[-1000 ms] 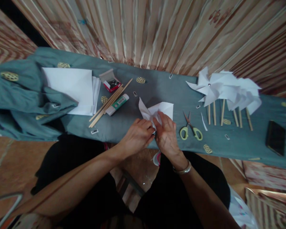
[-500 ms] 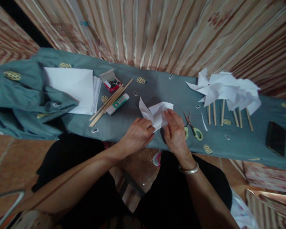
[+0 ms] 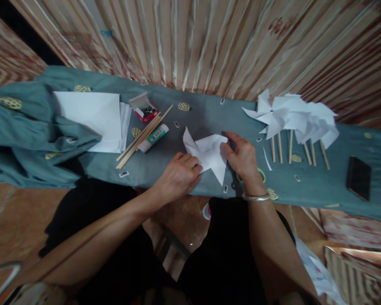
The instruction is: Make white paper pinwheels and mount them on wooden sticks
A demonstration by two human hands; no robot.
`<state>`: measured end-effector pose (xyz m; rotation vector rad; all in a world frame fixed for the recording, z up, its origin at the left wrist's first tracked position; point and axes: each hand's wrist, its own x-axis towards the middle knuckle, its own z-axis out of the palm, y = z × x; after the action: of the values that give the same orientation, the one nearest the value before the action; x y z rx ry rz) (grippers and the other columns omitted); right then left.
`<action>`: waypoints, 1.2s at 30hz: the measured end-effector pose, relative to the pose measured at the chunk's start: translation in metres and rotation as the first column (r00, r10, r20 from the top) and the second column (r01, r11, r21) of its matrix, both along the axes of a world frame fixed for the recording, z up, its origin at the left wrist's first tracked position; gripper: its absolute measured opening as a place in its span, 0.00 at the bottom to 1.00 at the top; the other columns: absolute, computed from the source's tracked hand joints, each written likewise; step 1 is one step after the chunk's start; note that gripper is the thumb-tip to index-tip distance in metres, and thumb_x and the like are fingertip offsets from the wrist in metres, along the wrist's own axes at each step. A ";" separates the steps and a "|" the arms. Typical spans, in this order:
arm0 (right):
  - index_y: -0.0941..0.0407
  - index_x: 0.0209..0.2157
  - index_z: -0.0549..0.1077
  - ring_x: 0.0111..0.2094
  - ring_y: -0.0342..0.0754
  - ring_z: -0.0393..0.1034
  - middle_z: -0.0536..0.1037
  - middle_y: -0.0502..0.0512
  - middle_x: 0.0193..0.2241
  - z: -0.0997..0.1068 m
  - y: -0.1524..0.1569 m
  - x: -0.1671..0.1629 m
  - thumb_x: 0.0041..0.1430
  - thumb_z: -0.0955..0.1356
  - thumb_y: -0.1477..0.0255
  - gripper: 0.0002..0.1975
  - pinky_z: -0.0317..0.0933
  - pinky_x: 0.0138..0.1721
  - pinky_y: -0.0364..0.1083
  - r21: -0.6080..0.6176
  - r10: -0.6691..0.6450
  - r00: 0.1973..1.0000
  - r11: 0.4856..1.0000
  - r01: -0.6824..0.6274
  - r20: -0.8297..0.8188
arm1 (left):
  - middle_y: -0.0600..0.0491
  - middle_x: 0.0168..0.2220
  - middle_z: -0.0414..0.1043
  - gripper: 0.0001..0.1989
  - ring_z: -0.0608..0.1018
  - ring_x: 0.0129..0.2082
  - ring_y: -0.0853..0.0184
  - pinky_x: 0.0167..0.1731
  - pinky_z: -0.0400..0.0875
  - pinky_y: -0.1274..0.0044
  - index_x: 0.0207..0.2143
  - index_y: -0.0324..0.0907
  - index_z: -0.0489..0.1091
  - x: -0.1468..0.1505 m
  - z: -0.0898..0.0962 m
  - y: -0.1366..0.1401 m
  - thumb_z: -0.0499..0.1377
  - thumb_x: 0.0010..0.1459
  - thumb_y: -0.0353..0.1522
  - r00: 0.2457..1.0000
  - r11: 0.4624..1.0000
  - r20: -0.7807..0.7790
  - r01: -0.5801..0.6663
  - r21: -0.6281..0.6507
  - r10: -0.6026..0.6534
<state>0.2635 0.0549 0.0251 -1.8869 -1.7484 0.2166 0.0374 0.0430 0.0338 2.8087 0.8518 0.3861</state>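
Observation:
Between my hands, a white paper pinwheel rests over the cloth-covered table, its pointed blades spread out and no stick on it. My left hand has its fingers closed on the pinwheel's lower left edge. At the upper right blade, my right hand pinches the paper's corner between thumb and forefinger. Scissors with green handles lie mostly hidden under my right hand and wrist.
Finished pinwheels on sticks lie overlapped at the right, near a phone and a paper sliver. Leftward are a glue stick, wooden sticks, a small red box and a paper stack.
My right hand has moved right and up along the paper to its upper right corner. The lower blade, covered before, now shows. The scissors have become mostly hidden. The view has shifted slightly.

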 end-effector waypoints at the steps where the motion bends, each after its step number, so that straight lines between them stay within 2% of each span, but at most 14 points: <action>1: 0.60 0.51 0.76 0.49 0.60 0.75 0.81 0.64 0.47 0.003 -0.001 0.002 0.57 0.66 0.68 0.21 0.66 0.53 0.61 -0.001 -0.017 1.000 1.000 0.017 -0.014 | 0.48 0.38 0.75 0.08 0.74 0.40 0.60 0.40 0.64 0.68 0.39 0.38 0.74 -0.001 0.000 0.002 0.55 0.63 0.30 1.000 1.000 -0.001 0.000 0.008 0.001; 5: 0.55 0.42 0.81 0.43 0.58 0.78 0.83 0.58 0.41 0.010 -0.006 0.010 0.56 0.69 0.65 0.15 0.69 0.48 0.57 -0.008 -0.049 0.997 0.999 0.049 -0.063 | 0.48 0.39 0.75 0.08 0.74 0.40 0.60 0.41 0.65 0.67 0.39 0.39 0.74 -0.007 0.002 0.011 0.55 0.63 0.29 1.000 0.999 -0.008 -0.027 0.042 0.027; 9: 0.52 0.36 0.82 0.35 0.55 0.78 0.84 0.54 0.34 0.009 -0.018 0.016 0.56 0.69 0.61 0.13 0.70 0.39 0.52 -0.071 -0.027 0.991 0.997 0.018 -0.128 | 0.47 0.41 0.76 0.09 0.73 0.41 0.58 0.41 0.66 0.66 0.40 0.38 0.75 -0.014 0.004 0.022 0.54 0.61 0.27 0.996 0.992 0.005 -0.088 0.089 0.088; 14: 0.53 0.34 0.82 0.32 0.53 0.77 0.84 0.54 0.32 0.003 -0.031 0.019 0.54 0.69 0.59 0.14 0.68 0.35 0.50 -0.168 -0.034 0.975 0.986 -0.003 -0.219 | 0.46 0.45 0.75 0.12 0.72 0.44 0.56 0.43 0.68 0.64 0.41 0.39 0.76 -0.020 0.001 0.033 0.54 0.60 0.25 0.989 0.983 0.050 -0.143 0.119 0.138; 20: 0.53 0.34 0.82 0.29 0.52 0.76 0.82 0.54 0.28 0.004 -0.030 0.017 0.55 0.69 0.58 0.15 0.67 0.33 0.49 -0.172 -0.074 0.978 0.984 0.040 -0.197 | 0.45 0.52 0.73 0.14 0.71 0.50 0.55 0.49 0.68 0.63 0.46 0.37 0.74 -0.018 0.000 0.029 0.54 0.60 0.24 0.981 0.980 0.150 -0.143 0.139 0.122; 23: 0.54 0.35 0.82 0.32 0.55 0.77 0.83 0.55 0.30 0.006 -0.027 0.016 0.55 0.68 0.59 0.14 0.69 0.36 0.52 -0.124 -0.101 0.985 0.989 0.084 -0.141 | 0.46 0.50 0.74 0.11 0.72 0.49 0.57 0.48 0.67 0.65 0.44 0.39 0.74 -0.010 -0.001 0.017 0.54 0.64 0.28 0.980 0.990 0.194 -0.068 0.122 0.043; 27: 0.56 0.42 0.80 0.41 0.59 0.78 0.83 0.60 0.40 0.007 -0.025 0.012 0.56 0.68 0.64 0.16 0.69 0.46 0.57 0.019 -0.068 0.997 0.997 0.069 -0.045 | 0.47 0.43 0.76 0.10 0.73 0.45 0.58 0.44 0.67 0.67 0.41 0.38 0.73 0.001 -0.006 0.002 0.58 0.63 0.36 0.993 0.998 0.103 0.044 0.052 -0.049; 32: 0.56 0.45 0.79 0.46 0.59 0.76 0.83 0.61 0.43 0.008 -0.026 0.009 0.59 0.66 0.66 0.16 0.68 0.50 0.60 0.092 -0.027 1.000 0.995 0.028 -0.012 | 0.48 0.37 0.76 0.07 0.75 0.39 0.60 0.40 0.65 0.69 0.37 0.37 0.73 0.009 -0.010 -0.001 0.58 0.62 0.32 0.999 0.995 0.028 0.037 0.095 -0.040; 36: 0.53 0.45 0.79 0.51 0.55 0.73 0.81 0.58 0.47 0.011 -0.027 0.006 0.61 0.62 0.73 0.15 0.65 0.55 0.58 0.142 0.138 0.990 0.981 -0.132 -0.034 | 0.50 0.33 0.76 0.08 0.75 0.35 0.63 0.38 0.65 0.70 0.33 0.38 0.73 0.007 -0.011 0.000 0.55 0.63 0.28 0.998 0.983 0.036 0.043 0.176 -0.051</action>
<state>0.2694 0.0283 0.0363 -1.6548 -1.8148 0.1797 0.0440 0.0429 0.0232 2.9637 0.7767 0.5337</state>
